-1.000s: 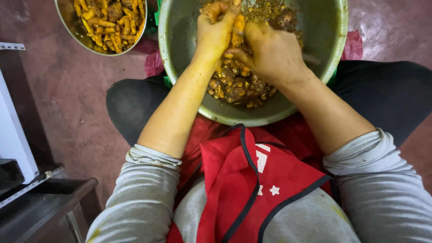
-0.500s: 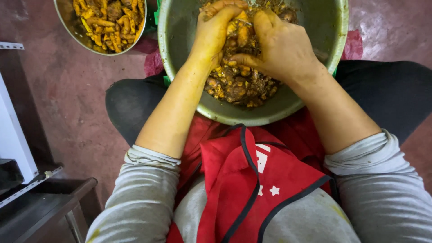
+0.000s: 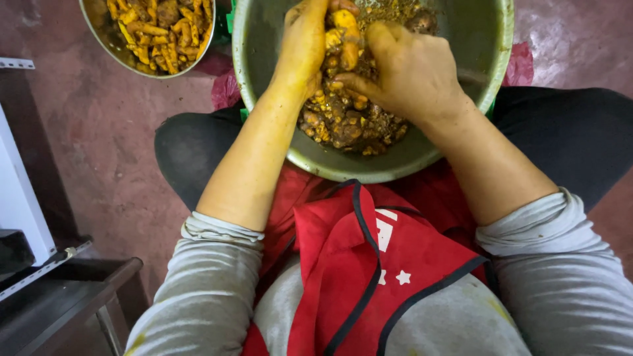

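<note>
Both hands worked inside the large metal bowl [image 3: 501, 59], which sat between the knees at the far edge of the lap. The left hand [image 3: 304, 46] was curled shut around a yellow root piece [image 3: 344, 33], stained the same yellow as the pile. The right hand [image 3: 409, 72] pressed in from the right, its fingers [image 3: 359, 82] pinched onto that same piece or its neighbour; which one could not be told. The held piece lay with its long axis running near to far, directly between the two hands, the left hand closer on it. Below it the heap of muddy roots [image 3: 343, 125] filled the bowl's near side. A smaller bowl [image 3: 109, 43] of cleaner yellow pieces [image 3: 158, 29] stood far left on the reddish floor [image 3: 99, 145]. A red apron [image 3: 369, 264] covered the lap.
</note>
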